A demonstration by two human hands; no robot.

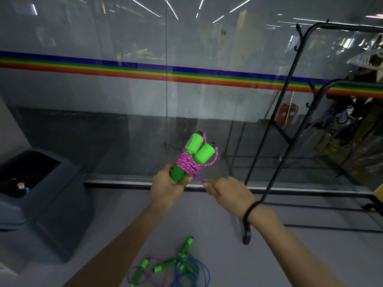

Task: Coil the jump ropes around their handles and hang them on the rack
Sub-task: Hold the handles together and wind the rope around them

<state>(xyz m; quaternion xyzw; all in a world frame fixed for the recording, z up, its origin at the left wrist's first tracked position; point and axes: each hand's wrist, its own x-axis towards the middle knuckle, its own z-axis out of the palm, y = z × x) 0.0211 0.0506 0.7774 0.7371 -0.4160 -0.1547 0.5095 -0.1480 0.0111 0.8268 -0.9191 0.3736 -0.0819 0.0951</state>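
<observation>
Two bright green handles (pixel 199 150) of a jump rope are held side by side, pointing up and away. Pink rope (pixel 187 163) is coiled tightly around their middle. My left hand (pixel 167 188) grips the lower ends of the handles. My right hand (pixel 227 192) pinches the loose pink rope end just right of the coil. A black metal rack (pixel 290 96) with hooks stands to the right. On the floor below lie more jump ropes (pixel 176 266) with green handles and blue and pink cords, uncoiled.
A dark grey bin (pixel 43 195) stands at the left with small items inside. A glass wall (pixel 124 90) with a rainbow stripe runs straight ahead. Cluttered goods sit behind the rack at the far right. The floor is light grey.
</observation>
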